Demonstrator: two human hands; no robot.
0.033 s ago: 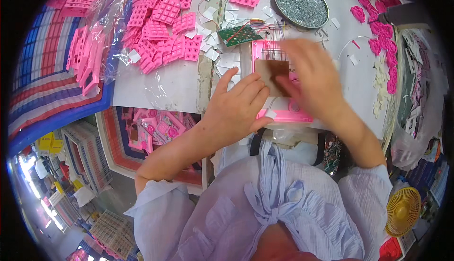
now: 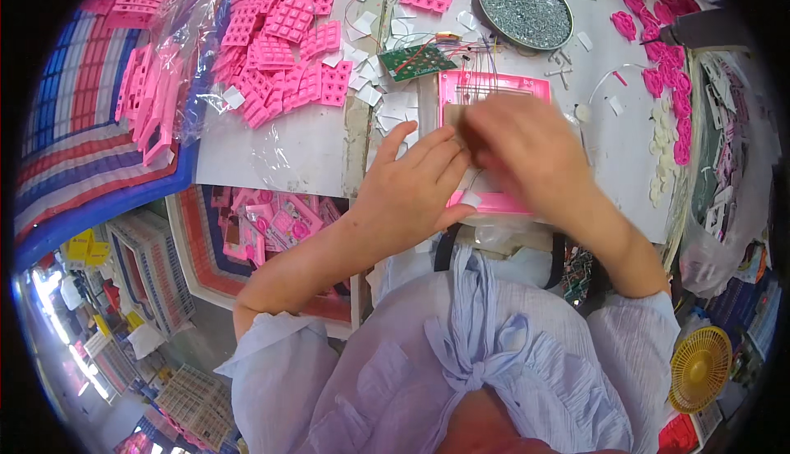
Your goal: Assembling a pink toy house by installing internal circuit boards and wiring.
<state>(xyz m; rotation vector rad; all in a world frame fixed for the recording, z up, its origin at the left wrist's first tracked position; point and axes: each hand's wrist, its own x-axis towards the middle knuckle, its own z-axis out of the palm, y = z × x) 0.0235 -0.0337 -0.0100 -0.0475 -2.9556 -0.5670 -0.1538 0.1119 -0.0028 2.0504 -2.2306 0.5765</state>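
A pink plastic case [image 2: 502,201] lies at the table's near edge, under both hands. My left hand [image 2: 415,178] rests over its left side, fingers spread, with the fingertips on a small brown square board [image 2: 454,116]. Most of that board is hidden under my right hand [image 2: 527,137], whose fingers are smeared by motion over the middle of the case. Thin wires [image 2: 485,67] run from the top of the case toward a green circuit board [image 2: 417,61] just beyond it. A small white piece [image 2: 470,199] sits by my left thumb.
A round tin of small metal screws [image 2: 525,9] stands at the back, with loose screws beside it. Pink keypads [image 2: 288,51] are heaped at left. An electric screwdriver [image 2: 699,28] lies at right near bright pink cords [image 2: 681,108]. An open box of pink cases [image 2: 284,228] sits below left.
My right hand has come down and left, covering more of the brown board and uncovering the case's upper right corner. The screwdriver's tip shows further in. My left hand stays in place.
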